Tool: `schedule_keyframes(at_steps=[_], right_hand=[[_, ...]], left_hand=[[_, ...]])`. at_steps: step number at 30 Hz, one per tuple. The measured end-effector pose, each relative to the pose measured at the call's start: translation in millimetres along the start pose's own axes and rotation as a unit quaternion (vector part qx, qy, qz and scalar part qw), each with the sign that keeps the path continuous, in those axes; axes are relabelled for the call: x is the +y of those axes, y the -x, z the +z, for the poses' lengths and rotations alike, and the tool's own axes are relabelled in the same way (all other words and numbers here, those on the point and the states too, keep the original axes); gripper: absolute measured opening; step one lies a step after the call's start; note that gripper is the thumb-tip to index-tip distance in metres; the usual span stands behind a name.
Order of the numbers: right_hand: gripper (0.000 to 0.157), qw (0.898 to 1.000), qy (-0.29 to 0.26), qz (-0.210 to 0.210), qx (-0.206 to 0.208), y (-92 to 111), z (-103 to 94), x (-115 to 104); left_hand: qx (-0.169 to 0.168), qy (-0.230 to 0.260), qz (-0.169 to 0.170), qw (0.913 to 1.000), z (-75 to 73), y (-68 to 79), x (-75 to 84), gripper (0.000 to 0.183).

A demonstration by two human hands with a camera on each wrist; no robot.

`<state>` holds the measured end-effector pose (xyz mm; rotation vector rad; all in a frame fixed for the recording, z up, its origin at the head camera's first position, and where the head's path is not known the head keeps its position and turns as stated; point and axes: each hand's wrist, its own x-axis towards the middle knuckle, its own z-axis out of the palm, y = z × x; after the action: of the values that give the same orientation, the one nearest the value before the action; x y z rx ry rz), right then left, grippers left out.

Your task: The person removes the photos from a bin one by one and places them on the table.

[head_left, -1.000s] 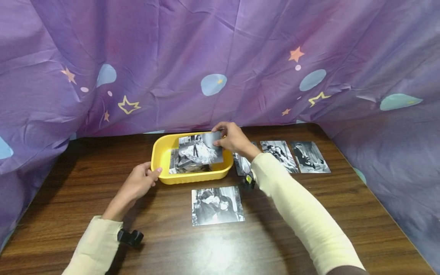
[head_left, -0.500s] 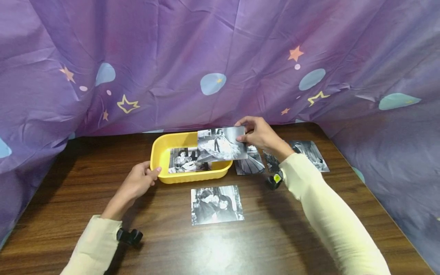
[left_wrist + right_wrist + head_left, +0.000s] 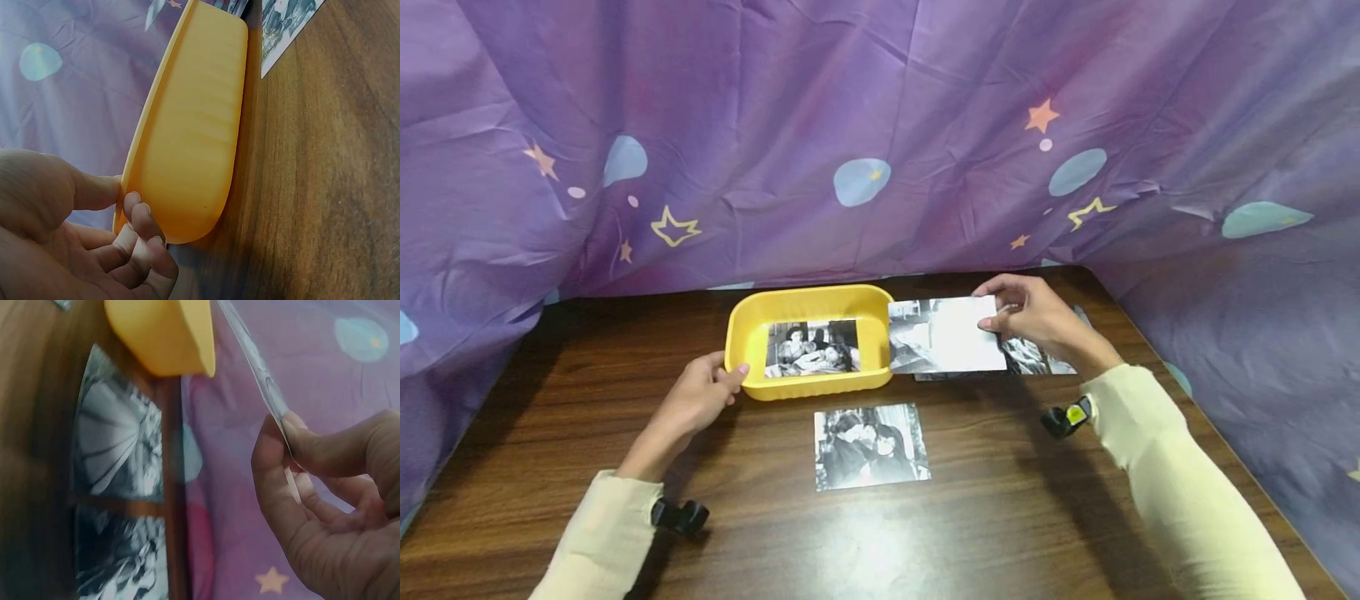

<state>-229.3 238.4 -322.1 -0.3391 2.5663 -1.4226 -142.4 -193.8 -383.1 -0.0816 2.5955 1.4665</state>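
Note:
My left hand [image 3: 700, 393] grips the near left corner of a yellow plastic tray [image 3: 816, 387], thumb over the rim and fingers against the outer wall, as the left wrist view also shows. A black-and-white photo [image 3: 812, 348] lies inside the tray. Between thumb and fingers, my right hand [image 3: 1037, 315] pinches the right edge of another photo [image 3: 943, 336], raised above the table just right of the tray. Glare whitens much of that print. In the right wrist view the held photo [image 3: 253, 359] appears edge-on.
A photo [image 3: 872, 447] lies on the wooden table [image 3: 737, 517] in front of the tray. More photos lie to the right, partly covered in the head view; a fan-patterned photo [image 3: 115, 428] shows in the right wrist view. A purple curtain [image 3: 775, 167] hangs behind.
My right hand has carried the pinched photo from above the tray to the right, uncovering the photo inside. The left hand has stayed on the tray's corner.

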Motion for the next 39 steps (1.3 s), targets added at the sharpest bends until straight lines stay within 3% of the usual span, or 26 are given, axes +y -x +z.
schedule_keyframes(at_steps=[11, 21, 30, 39], right_hand=[[0.046, 0.999, 0.030, -0.005, -0.044, 33, -14.4, 42], [0.046, 0.996, 0.009, 0.011, -0.085, 48, -5.5, 70], [0.043, 0.995, 0.018, 0.030, -0.094, 50, 7.9, 79], [0.041, 0.992, 0.098, 0.024, -0.071, 50, 15.3, 81]], left_hand=[[0.006, 0.002, 0.006, 1.0000, -0.8, -1.7, -1.6, 0.049], [0.008, -0.004, -0.003, 1.0000, -0.9, -1.5, -1.0, 0.049], [0.007, -0.002, 0.001, 1.0000, -0.2, -1.6, -0.3, 0.047], [0.004, -0.002, -0.004, 1.0000, -0.6, -1.8, -1.1, 0.049]])
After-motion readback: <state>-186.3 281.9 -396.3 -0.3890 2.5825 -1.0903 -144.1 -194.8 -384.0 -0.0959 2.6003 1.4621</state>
